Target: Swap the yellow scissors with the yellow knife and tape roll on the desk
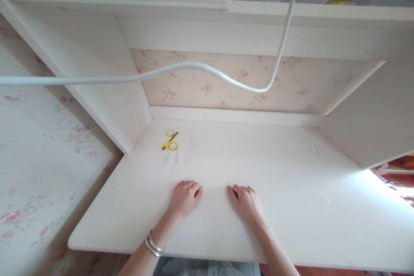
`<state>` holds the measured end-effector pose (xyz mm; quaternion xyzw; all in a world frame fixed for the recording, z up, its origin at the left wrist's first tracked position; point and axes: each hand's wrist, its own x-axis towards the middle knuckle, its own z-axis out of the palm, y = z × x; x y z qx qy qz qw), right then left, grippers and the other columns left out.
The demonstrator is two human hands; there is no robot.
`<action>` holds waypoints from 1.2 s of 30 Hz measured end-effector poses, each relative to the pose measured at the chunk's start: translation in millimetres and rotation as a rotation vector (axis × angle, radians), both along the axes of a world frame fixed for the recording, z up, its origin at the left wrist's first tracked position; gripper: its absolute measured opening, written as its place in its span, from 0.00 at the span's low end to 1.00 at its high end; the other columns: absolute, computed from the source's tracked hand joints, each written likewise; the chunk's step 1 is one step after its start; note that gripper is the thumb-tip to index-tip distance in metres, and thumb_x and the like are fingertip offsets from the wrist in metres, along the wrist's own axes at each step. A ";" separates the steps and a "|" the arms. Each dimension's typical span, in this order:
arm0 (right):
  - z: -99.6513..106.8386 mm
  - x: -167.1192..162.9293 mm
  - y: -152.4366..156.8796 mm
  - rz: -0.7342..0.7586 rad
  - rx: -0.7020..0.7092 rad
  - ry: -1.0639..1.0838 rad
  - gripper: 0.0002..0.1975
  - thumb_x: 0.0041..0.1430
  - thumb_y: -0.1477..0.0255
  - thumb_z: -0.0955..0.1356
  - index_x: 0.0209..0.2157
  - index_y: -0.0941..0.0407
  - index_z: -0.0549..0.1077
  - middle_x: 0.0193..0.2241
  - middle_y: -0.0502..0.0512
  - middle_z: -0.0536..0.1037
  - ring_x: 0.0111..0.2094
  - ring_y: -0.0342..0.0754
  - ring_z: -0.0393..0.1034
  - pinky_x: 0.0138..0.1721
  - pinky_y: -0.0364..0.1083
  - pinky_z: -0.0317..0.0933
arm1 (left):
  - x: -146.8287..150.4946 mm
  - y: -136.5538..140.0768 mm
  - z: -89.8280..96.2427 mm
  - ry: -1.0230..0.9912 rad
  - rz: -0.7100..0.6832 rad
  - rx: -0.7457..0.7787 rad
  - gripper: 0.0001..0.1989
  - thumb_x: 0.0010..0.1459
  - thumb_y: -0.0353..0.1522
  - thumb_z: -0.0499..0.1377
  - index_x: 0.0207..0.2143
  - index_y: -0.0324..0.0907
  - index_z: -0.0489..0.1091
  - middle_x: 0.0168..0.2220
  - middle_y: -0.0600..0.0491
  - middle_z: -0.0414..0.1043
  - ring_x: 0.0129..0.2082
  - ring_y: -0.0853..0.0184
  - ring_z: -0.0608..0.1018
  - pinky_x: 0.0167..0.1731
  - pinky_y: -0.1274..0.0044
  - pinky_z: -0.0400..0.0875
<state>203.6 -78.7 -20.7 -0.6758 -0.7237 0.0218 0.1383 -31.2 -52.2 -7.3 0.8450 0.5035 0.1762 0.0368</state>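
Note:
Both hands rest on the white desk near its front edge, a short gap between them. My left hand lies with its fingers curled under and the thumb toward the middle; a silver bracelet circles that wrist. My right hand is curled in the same way, thumb inward. Nothing shows in either hand. Beyond my left hand lies a yellow and dark utility knife, slanted across the desk. Two small yellow rings, like narrow tape rolls, lie against it: one ring behind and another ring in front.
A white cable hangs across the view above the desk. White side panels and a shelf with plastic-wrapped things enclose the back. Flowered wallpaper shows behind. The desk's left corner is rounded.

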 end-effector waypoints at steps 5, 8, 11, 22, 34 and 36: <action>-0.3 0.4 0.2 0.004 0.007 0.001 0.21 0.65 0.63 0.55 0.21 0.54 0.68 0.21 0.48 0.75 0.23 0.42 0.67 0.35 0.42 0.49 | 0.0 0.4 -1.1 0.012 0.001 -0.008 0.13 0.61 0.33 0.48 0.25 0.43 0.66 0.25 0.54 0.70 0.29 0.67 0.71 0.33 0.74 0.60; -0.2 0.5 0.1 0.006 0.008 -0.001 0.22 0.65 0.63 0.55 0.22 0.54 0.68 0.21 0.48 0.75 0.23 0.41 0.67 0.34 0.42 0.49 | 0.2 0.3 -1.2 0.021 0.006 -0.005 0.13 0.61 0.33 0.48 0.25 0.43 0.65 0.25 0.54 0.70 0.29 0.67 0.71 0.33 0.74 0.59; 0.2 0.4 0.0 0.006 0.007 -0.001 0.22 0.65 0.63 0.55 0.21 0.54 0.68 0.21 0.48 0.75 0.23 0.41 0.67 0.34 0.42 0.48 | 0.3 0.2 -1.0 0.024 0.009 0.000 0.13 0.61 0.33 0.48 0.24 0.43 0.65 0.24 0.54 0.69 0.28 0.67 0.71 0.33 0.74 0.59; 0.6 0.5 -0.1 -0.005 -0.004 -0.012 0.21 0.65 0.63 0.55 0.21 0.54 0.68 0.21 0.47 0.75 0.24 0.41 0.67 0.34 0.42 0.48 | 0.6 1.2 -0.9 0.017 0.007 0.003 0.13 0.61 0.33 0.49 0.24 0.43 0.65 0.24 0.54 0.69 0.28 0.68 0.71 0.33 0.74 0.59; 0.7 -0.9 0.7 -0.004 0.008 0.000 0.22 0.64 0.64 0.56 0.21 0.54 0.70 0.20 0.50 0.75 0.22 0.41 0.66 0.33 0.42 0.49 | 0.6 0.6 1.5 -0.023 0.007 -0.001 0.13 0.60 0.32 0.49 0.24 0.43 0.66 0.24 0.53 0.70 0.28 0.67 0.71 0.32 0.74 0.61; 0.8 -1.0 0.6 -0.004 0.006 0.000 0.22 0.64 0.63 0.55 0.21 0.54 0.70 0.20 0.49 0.75 0.22 0.41 0.66 0.34 0.42 0.49 | 0.7 0.4 2.0 -0.022 0.007 -0.002 0.13 0.60 0.32 0.49 0.24 0.43 0.66 0.24 0.54 0.70 0.28 0.67 0.71 0.32 0.75 0.61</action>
